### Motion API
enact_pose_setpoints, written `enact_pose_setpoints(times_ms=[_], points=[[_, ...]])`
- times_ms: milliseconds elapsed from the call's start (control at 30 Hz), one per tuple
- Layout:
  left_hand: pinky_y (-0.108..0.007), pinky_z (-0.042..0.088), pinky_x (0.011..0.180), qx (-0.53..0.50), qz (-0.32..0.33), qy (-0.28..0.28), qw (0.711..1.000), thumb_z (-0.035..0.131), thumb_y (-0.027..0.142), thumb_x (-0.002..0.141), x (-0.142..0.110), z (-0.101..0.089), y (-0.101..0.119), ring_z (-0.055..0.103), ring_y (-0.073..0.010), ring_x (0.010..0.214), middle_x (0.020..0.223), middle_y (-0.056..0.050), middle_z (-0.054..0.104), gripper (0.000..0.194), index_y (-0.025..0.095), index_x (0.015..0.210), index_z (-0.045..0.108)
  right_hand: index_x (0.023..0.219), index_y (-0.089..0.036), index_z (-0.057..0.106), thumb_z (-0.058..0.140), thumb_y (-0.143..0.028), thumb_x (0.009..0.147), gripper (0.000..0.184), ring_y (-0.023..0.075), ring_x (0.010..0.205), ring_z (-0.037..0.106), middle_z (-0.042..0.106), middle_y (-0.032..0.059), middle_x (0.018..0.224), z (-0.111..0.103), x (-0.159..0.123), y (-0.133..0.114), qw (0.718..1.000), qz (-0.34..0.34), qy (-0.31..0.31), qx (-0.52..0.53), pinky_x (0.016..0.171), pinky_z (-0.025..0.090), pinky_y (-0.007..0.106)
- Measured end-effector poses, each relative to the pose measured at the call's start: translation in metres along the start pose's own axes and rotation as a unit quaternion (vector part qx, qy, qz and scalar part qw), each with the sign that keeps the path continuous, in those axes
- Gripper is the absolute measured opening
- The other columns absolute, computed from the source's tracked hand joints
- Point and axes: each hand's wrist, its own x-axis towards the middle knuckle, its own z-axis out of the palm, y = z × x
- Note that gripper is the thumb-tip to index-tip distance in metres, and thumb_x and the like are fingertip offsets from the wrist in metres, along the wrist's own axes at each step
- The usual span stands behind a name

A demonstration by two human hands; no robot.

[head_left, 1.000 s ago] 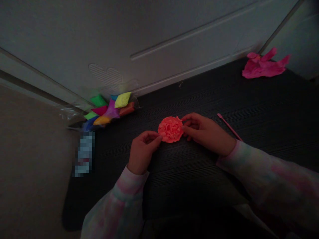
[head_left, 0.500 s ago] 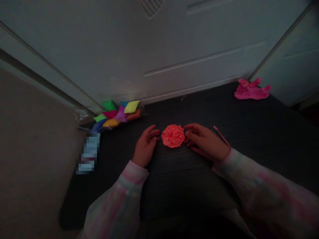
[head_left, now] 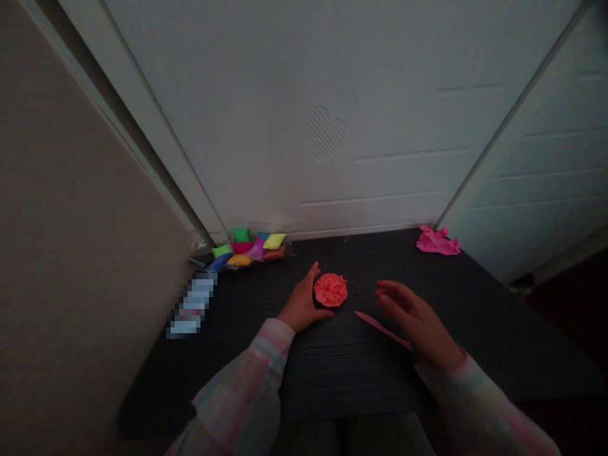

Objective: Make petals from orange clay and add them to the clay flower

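On the dark desk [head_left: 351, 386], left hand [head_left: 301, 302]: fingers [head_left: 313, 270] loosely spread, just beside the orange clay flower [head_left: 330, 290]. Right hand [head_left: 412, 315]: fingers [head_left: 392, 292] spread, clear of the flower, near the pink stick [head_left: 382, 329]. Farther back: colored clay packets [head_left: 249, 250], pink clay scrap [head_left: 437, 242], white door [head_left: 380, 126].

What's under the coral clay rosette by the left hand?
The coral clay rosette sits on the dark tabletop; it covers the surface beneath, so nothing under it can be seen.

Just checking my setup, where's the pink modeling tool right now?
In the head view, the pink modeling tool lies on the dark tabletop, right of the coral clay flower, its near end under the right hand.
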Motion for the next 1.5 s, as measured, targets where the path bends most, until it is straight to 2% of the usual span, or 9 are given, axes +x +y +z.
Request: enact_pose_setpoints(times_ms=[100,233,400,700,867,1033,1267,1433,1500], points=[[-0.042,0.022,0.102,-0.012,0.006,0.001,1.000,0.076,0.019,0.048,0.004,0.004,0.001,0.034,-0.0259,0.123,0.133,-0.017,0.036,0.111,0.016,0.136,0.008,0.102,-0.020,0.053,0.054,-0.045,0.072,0.040,0.0200,0.089,0.059,0.059,0.0079,0.102,-0.008,-0.033,0.015,0.999,0.035,0.030,0.017,0.076,0.048,0.033],[-0.041,0.024,0.102,-0.029,0.008,0.002,1.000,0.072,0.017,0.054,0.006,0.006,0.001,0.039,-0.0246,0.118,0.128,-0.014,0.042,0.102,0.018,0.136,0.010,0.101,-0.020,0.053,0.054,-0.048,0.070,0.042,0.0199,0.086,0.059,0.061,0.0069,0.097,-0.023,-0.058,0.045,0.991,0.050,0.127,0.011,0.079,0.046,0.033],[-0.039,0.028,0.100,-0.061,0.004,0.009,0.998,0.069,0.018,0.059,0.005,0.006,0.006,0.044,-0.0222,0.113,0.123,-0.010,0.045,0.096,0.020,0.135,0.011,0.098,-0.019,0.054,0.057,-0.048,0.065,0.044,0.0201,0.079,0.061,0.063,0.0064,0.090,-0.036,-0.061,0.059,0.975,0.068,0.208,0.041,0.071,0.049,0.031],[-0.038,0.031,0.098,-0.074,-0.009,0.058,0.995,0.068,0.018,0.060,0.013,0.008,0.017,0.047,-0.0212,0.108,0.117,-0.009,0.044,0.094,0.020,0.134,0.011,0.091,-0.019,0.058,0.060,-0.043,0.063,0.037,0.0196,0.070,0.062,0.065,0.0043,0.077,-0.034,-0.056,0.052,0.968,0.068,0.225,0.082,0.064,0.050,0.028],[-0.038,0.030,0.097,-0.054,0.033,0.047,0.997,0.068,0.020,0.060,0.045,0.019,0.040,0.046,-0.0210,0.108,0.116,-0.009,0.044,0.090,0.019,0.132,0.014,0.093,-0.018,0.058,0.057,-0.043,0.066,0.037,0.0194,0.075,0.062,0.066,0.0051,0.079,-0.035,-0.058,0.050,0.973,0.061,0.211,0.070,0.070,0.049,0.028],[-0.035,0.034,0.094,-0.081,0.065,0.035,0.994,0.068,0.017,0.059,0.090,0.048,0.062,0.048,-0.0197,0.105,0.115,-0.009,0.045,0.091,0.018,0.133,0.014,0.090,-0.018,0.060,0.057,-0.041,0.067,0.032,0.0192,0.074,0.063,0.067,0.0056,0.080,-0.035,-0.057,0.046,0.971,0.056,0.215,0.091,0.068,0.051,0.027],[-0.038,0.031,0.096,-0.071,0.079,0.033,0.994,0.070,0.015,0.055,0.146,0.095,0.066,0.044,-0.0235,0.111,0.117,-0.012,0.043,0.092,0.016,0.132,0.019,0.093,-0.020,0.060,0.053,-0.039,0.073,0.030,0.0192,0.079,0.063,0.066,0.0062,0.085,-0.034,-0.058,0.052,0.976,0.038,0.192,0.098,0.070,0.051,0.026],[-0.041,0.029,0.097,-0.053,0.086,0.043,0.994,0.069,0.015,0.056,0.182,0.118,0.067,0.040,-0.0254,0.115,0.120,-0.013,0.042,0.090,0.015,0.131,0.019,0.093,-0.020,0.062,0.053,-0.038,0.073,0.028,0.0189,0.080,0.063,0.067,0.0068,0.087,-0.036,-0.058,0.056,0.981,0.028,0.169,0.093,0.072,0.050,0.025],[-0.041,0.029,0.097,-0.046,0.088,0.046,0.994,0.068,0.016,0.056,0.194,0.126,0.067,0.038,-0.0260,0.116,0.122,-0.015,0.041,0.090,0.013,0.131,0.019,0.091,-0.020,0.062,0.052,-0.039,0.073,0.028,0.0181,0.077,0.063,0.067,0.0062,0.084,-0.034,-0.056,0.059,0.978,0.019,0.187,0.088,0.069,0.050,0.024]])
